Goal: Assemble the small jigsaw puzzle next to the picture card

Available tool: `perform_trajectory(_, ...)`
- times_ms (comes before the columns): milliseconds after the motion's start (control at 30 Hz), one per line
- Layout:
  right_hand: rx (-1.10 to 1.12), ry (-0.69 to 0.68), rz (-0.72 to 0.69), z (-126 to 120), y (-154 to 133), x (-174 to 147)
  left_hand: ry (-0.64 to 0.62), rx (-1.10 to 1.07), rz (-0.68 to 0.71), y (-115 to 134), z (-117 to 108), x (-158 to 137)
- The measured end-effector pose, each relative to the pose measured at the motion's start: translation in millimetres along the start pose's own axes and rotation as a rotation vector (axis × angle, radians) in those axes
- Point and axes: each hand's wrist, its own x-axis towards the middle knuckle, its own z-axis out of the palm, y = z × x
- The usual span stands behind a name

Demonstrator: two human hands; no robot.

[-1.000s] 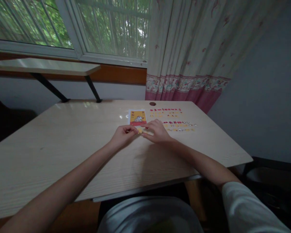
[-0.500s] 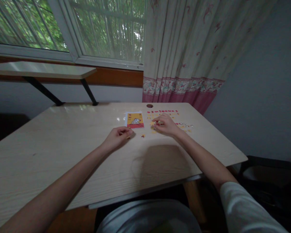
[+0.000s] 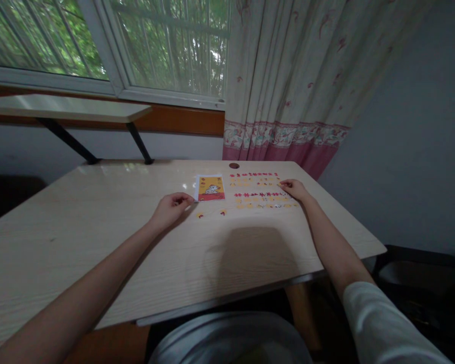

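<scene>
My left hand (image 3: 170, 208) rests by the lower left corner of a picture card (image 3: 212, 188), which shows a white spotted animal on yellow and red. Its fingers are curled together at the card's edge; whatever they hold is too small to make out. Over at the right, my right hand (image 3: 296, 189) has its fingertips pinched at a small puzzle piece at the end of a row of yellow pieces (image 3: 246, 183). Two loose puzzle pieces, one left (image 3: 199, 216) and one right (image 3: 223, 213), lie below the card.
Above the yellow row runs a row of red pieces (image 3: 254, 175); more red (image 3: 250, 194) and yellow rows (image 3: 246, 206) lie nearer me. A raised shelf (image 3: 68, 108) stands at the back left of the desk (image 3: 117, 202). A cable hole (image 3: 234, 166) and curtain (image 3: 273, 101) are behind.
My right hand has moved right and slightly away from me, uncovering the piece rows. My left hand has drawn back left, leaving a loose piece in view below the card.
</scene>
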Motion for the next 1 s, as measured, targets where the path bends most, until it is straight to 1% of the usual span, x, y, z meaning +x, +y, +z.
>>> perform_trajectory(167, -0.041, 0.003, -0.015, -1.5, -3.4, 8.0, -0.002, 0.034, 0.02, -3.3, -1.0, 1.0)
perform_trajectory(333, -0.104, 0.008, -0.075, -0.7, -22.2, 28.4, 0.023, 0.048, 0.021, -6.0, -1.4, 2.0)
perform_trajectory(500, -0.176, -0.068, -0.099, 0.0, -42.2, 53.0, 0.013, 0.062, 0.014, -5.2, -1.7, 0.9)
perform_trajectory(667, -0.242, -0.175, -0.083, 2.2, -51.7, 67.6, 0.012, 0.03, 0.038, -5.0, -1.7, 0.9)
perform_trajectory(800, -0.28, -0.213, -0.056, 3.6, -55.3, 70.3, -0.004, 0.03, 0.036, -7.9, -1.3, 1.6)
perform_trajectory(1000, -0.285, -0.241, -0.044, 1.6, -59.7, 60.8, -0.027, 0.106, 0.043, -12.1, -0.4, 2.1)
